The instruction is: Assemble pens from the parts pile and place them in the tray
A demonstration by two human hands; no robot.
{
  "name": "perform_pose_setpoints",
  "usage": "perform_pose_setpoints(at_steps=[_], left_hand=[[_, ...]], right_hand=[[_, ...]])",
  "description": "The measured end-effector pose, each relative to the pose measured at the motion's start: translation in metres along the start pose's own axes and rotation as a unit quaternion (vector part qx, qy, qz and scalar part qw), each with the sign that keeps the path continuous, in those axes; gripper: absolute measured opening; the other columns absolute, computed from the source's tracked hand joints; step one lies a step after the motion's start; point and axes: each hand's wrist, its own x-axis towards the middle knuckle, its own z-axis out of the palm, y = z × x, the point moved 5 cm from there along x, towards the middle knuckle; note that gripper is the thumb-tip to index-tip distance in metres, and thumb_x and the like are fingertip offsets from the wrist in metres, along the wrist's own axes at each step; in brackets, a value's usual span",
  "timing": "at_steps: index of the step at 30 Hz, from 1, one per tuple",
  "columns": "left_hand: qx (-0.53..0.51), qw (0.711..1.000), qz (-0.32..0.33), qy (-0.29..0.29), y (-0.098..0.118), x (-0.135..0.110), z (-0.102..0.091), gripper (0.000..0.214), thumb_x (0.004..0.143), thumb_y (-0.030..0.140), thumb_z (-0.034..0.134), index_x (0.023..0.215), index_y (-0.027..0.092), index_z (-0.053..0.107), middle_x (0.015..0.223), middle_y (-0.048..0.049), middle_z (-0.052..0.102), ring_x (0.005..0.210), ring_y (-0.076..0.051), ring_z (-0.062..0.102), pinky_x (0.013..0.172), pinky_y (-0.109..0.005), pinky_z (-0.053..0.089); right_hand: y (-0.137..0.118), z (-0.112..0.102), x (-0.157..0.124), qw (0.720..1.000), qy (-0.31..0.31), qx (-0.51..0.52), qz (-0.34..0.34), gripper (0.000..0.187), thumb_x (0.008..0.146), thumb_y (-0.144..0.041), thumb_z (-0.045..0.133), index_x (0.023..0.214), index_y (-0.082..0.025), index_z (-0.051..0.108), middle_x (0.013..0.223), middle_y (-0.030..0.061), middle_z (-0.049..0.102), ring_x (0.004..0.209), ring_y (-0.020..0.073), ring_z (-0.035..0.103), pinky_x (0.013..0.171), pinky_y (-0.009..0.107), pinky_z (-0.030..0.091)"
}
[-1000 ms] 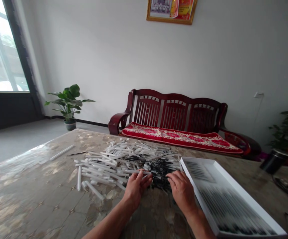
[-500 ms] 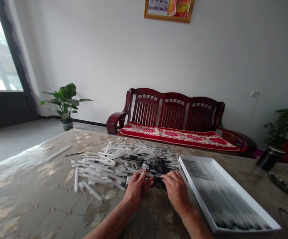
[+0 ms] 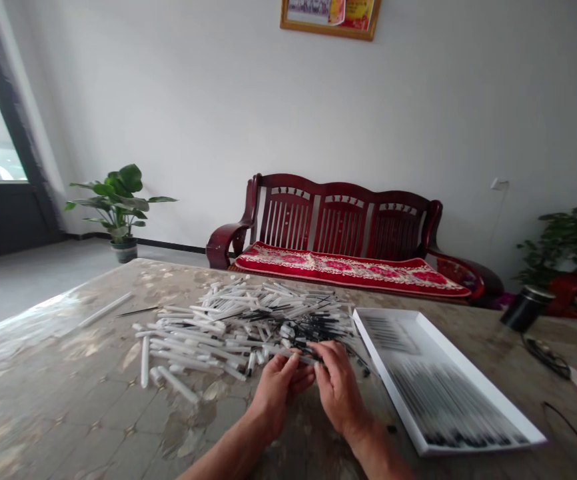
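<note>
Over the table's near middle, my left hand [image 3: 277, 392] is closed around a slim translucent white pen [image 3: 302, 358], thumb on top. My right hand [image 3: 341, 393] pinches the pen's right end, where a dark part shows between the fingertips; its exact shape is hidden. Just beyond my hands lies a heap of loose white pen barrels [image 3: 183, 340], and black pen parts [image 3: 321, 327] are bunched on its right side. To the right of my right hand stands a shallow white box [image 3: 433, 347], holding a row of pens with black ends and another group at the back.
A single white tube [image 3: 106, 310] and a thin dark rod [image 3: 137, 311] lie at the left on the patterned table [image 3: 78, 400]. A small black piece [image 3: 392, 429] rests near my right wrist. Further right are a black cylinder [image 3: 527, 308] and a cable [image 3: 551, 360]. A wooden bench [image 3: 346, 227] stands behind.
My right hand has come closer to my left, its fingers now folded over the pen's end. The view has turned slightly right, so the surroundings sit further left.
</note>
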Motion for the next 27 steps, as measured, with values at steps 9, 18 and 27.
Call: perform_pose_setpoints(at_steps=[9,18,27], left_hand=[[-0.027,0.998,-0.056,0.021,-0.007,-0.003,0.003,0.005,0.083,0.011,0.067,0.082,0.012,0.062,0.079,-0.0093,0.075,0.066,-0.015,0.072,0.066,-0.026,0.06],[-0.064,0.994,-0.043,0.072,0.008,0.004,-0.001,0.014,0.089,0.007,0.057,0.077,0.012,0.058,0.07,-0.0091,0.072,0.064,-0.014,0.073,0.062,-0.021,0.061],[-0.073,0.994,-0.048,0.061,0.006,0.005,-0.001,0.012,0.088,0.005,0.057,0.079,0.013,0.058,0.07,-0.0069,0.073,0.061,-0.013,0.072,0.062,-0.021,0.061]], right_hand=[[-0.006,-0.004,0.009,0.97,0.019,0.197,0.145,0.042,0.097,-0.036,0.038,0.137,-0.023,0.048,0.137,0.0093,0.055,0.128,0.0216,0.051,0.103,0.037,0.047],[0.055,-0.045,-0.001,0.935,-0.253,-0.056,0.241,0.009,0.066,-0.016,0.066,0.07,-0.023,0.07,0.065,-0.0028,0.07,0.062,0.0153,0.062,0.054,0.021,0.037],[0.04,-0.025,-0.006,0.939,-0.246,-0.191,0.145,0.023,0.063,-0.002,0.061,0.065,-0.024,0.068,0.069,-0.0003,0.072,0.069,0.0178,0.066,0.058,0.023,0.036]])
